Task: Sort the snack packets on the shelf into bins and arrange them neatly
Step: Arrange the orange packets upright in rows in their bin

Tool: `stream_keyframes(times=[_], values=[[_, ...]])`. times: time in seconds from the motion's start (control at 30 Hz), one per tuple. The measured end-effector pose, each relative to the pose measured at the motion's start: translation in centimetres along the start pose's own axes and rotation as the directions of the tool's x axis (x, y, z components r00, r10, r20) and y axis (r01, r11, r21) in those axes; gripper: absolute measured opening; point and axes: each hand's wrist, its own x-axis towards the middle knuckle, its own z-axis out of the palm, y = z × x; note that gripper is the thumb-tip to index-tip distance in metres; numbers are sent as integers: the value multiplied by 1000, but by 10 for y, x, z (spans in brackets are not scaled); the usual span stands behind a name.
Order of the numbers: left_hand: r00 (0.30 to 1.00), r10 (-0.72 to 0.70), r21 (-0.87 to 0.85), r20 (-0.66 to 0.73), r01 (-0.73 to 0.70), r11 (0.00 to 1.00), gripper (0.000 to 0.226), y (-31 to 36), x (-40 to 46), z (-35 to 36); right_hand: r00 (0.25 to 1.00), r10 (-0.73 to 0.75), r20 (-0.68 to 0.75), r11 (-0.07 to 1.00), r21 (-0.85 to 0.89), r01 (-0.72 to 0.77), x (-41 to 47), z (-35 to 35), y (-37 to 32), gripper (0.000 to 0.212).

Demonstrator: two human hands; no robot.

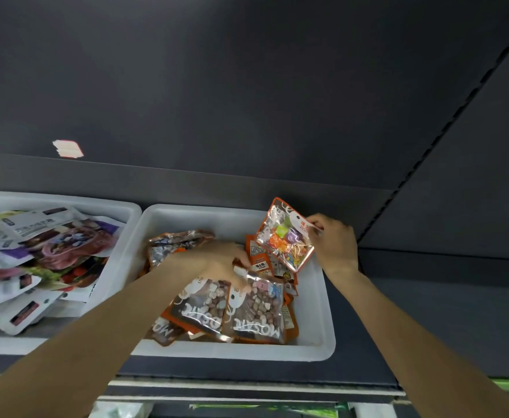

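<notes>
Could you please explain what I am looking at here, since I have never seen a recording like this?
There is no machine: a person works with bare hands, and the one picture comes from a camera on their head, looking forward and down. On a dark shelf stand two white bins. The right bin holds orange-edged clear packets of small sweets, some marked MOSAIC. The left bin holds white and purple packets. The right hand pinches one packet of coloured sweets by its edge, lifted over the right bin. The left hand reaches into that bin's pile; its fingers curl round a packet there, though the grip is partly hidden.
</notes>
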Motion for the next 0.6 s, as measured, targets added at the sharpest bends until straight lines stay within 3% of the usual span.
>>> stream_keyframes(times=[0.07, 0.1, 0.23, 0.37, 0.5, 0.6], values=[[995, -45, -210, -94, 24, 977, 50, 2, 5, -2, 1000, 23, -14, 1000, -15, -23, -2, -1, 2, 22], [992, -52, -227, -114, 25, 974, 44, 3, 8, -3, 999, 32, -27, 999, -10, -32, -4, -3, 2, 22], [989, -83, -101, -126, 70, 992, 20, 10, 17, -3, 997, 61, -41, 997, 52, -59, -5, -10, 2, 19], [976, -87, -105, -199, 67, 992, 20, 15, 16, -9, 998, 68, 1, 993, 93, -68, -6, -8, 2, 13], [896, -126, -230, -425, 28, 973, 14, 15, 5, -24, 996, 84, 26, 988, 130, -87, -8, -8, -4, 14], [787, -180, -308, -590, -13, 951, 12, 15, 0, -31, 996, 83, 39, 985, 146, -88, -8, -9, -9, 15]])
